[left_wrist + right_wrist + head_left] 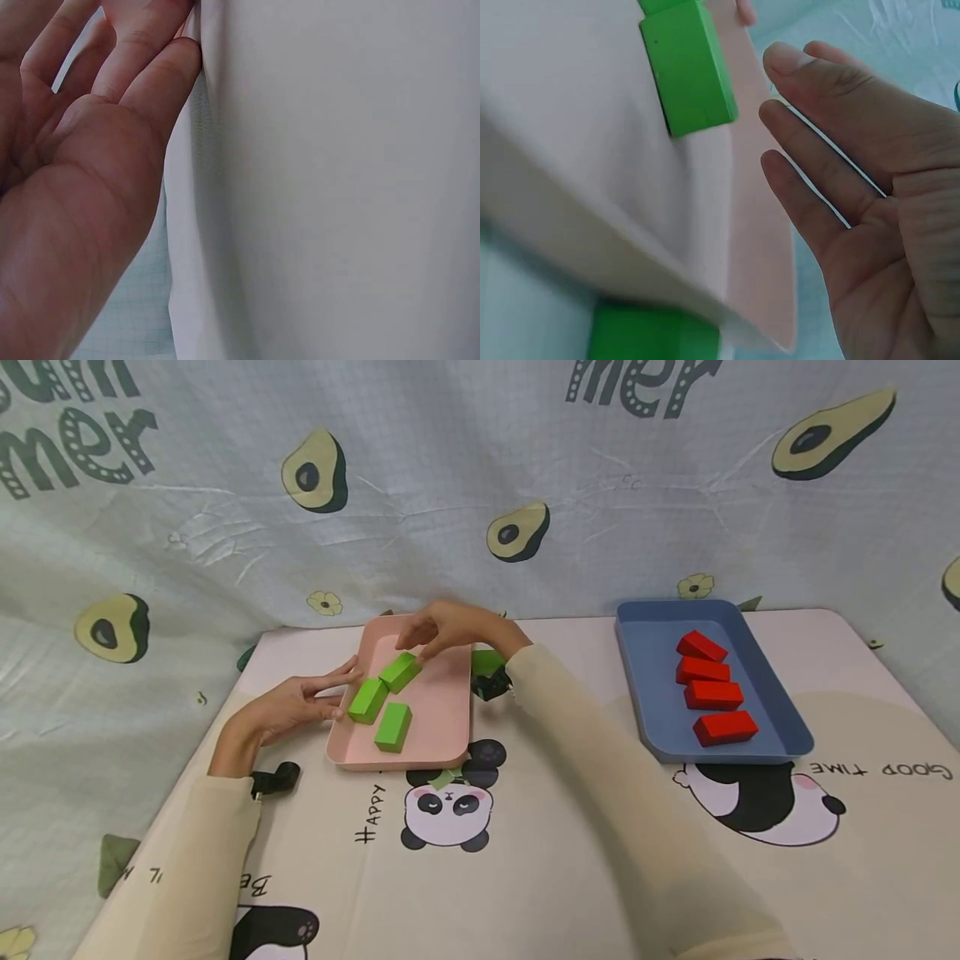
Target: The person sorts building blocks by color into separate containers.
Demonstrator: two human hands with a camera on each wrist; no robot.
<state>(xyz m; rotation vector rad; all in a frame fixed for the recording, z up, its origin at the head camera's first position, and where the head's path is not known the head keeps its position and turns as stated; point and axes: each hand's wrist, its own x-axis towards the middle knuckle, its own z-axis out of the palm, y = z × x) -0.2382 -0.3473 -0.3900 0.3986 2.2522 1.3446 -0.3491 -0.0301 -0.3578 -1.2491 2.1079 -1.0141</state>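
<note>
Three green blocks lie in a pink tray point(442, 718): one by its left wall point(367, 701), one at the upper middle point(400, 672), one lower down point(393, 727). My right hand point(446, 631) hovers over the tray's upper part, fingertips close to the upper green block. Nothing sits between its extended fingers in the right wrist view, where a green block point(690, 71) lies in front of them. At the tray's left rim, my left hand point(288, 706) rests its fairly straight fingers. Another green block point(487, 662) lies outside the tray, partly hidden by the right wrist.
On the right side of the table stands a blue tray point(652, 702) holding several red blocks point(712, 695) in a row. A patterned cloth point(420, 460) hangs behind the table. The right forearm point(600, 777) crosses between the two trays.
</note>
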